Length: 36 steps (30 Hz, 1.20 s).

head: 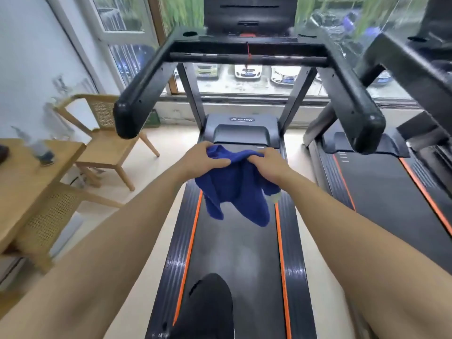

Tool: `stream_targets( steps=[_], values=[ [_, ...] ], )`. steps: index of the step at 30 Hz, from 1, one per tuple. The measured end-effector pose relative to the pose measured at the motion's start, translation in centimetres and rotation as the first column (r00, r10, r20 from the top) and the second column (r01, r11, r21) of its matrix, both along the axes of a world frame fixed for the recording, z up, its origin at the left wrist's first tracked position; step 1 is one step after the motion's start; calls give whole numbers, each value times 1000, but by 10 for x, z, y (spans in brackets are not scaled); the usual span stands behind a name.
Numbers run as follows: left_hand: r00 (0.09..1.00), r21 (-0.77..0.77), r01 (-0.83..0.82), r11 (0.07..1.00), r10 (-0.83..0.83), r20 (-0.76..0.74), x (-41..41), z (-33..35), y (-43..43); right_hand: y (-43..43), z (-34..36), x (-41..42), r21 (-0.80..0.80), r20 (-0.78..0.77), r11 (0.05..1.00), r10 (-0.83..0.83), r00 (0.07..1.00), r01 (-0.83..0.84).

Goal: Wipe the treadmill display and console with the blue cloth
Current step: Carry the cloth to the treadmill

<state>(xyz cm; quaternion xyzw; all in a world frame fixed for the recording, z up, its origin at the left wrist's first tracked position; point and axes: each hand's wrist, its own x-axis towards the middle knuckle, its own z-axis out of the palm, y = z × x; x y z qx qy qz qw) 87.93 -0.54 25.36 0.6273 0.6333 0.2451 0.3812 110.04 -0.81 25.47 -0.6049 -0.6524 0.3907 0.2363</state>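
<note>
Held up over the front end of the black, orange-striped treadmill belt (pixel 234 253): a deep blue, fuzzy terry cloth (pixel 236 189), bunched at its top edge and hanging in two loose, uneven flaps, a small pale tag at its right corner. Left hand (pixel 205 160) clenched around the cloth's upper left fold, fingers curled into the fabric; right hand (pixel 270 163) pinching the upper right fold, grasping it likewise. Well above and beyond, untouched by the cloth: the dark rectangular display screen (pixel 249 13) and black plastic console (pixel 247 42) between two thick padded handrails.
</note>
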Motion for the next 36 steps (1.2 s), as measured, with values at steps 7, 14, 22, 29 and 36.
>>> stream_targets(
  steps=[7, 14, 22, 29, 36],
  values=[
    [1000, -42, -19, 999, 20, 13, -47, 74, 129, 140, 80, -41, -144, 111, 984, 123, 986, -107],
    [998, 15, -15, 1000, 16, -65, -62, 176, 230, 235, 192, -44, -137, 164, 980, 167, 972, -145],
    [987, 130, -50, 990, 69, -146, -32, 220, 369, 362, 234, -21, -194, -50, 980, 41, 998, -50],
    [979, 196, -125, 973, 153, -137, -7, 251, 515, 502, 245, 8, -208, -239, 975, 31, 970, -83],
    [966, 281, -192, 940, 232, -116, 13, 297, 639, 631, 284, 33, -133, -222, 977, 136, 966, -168]
  ],
)
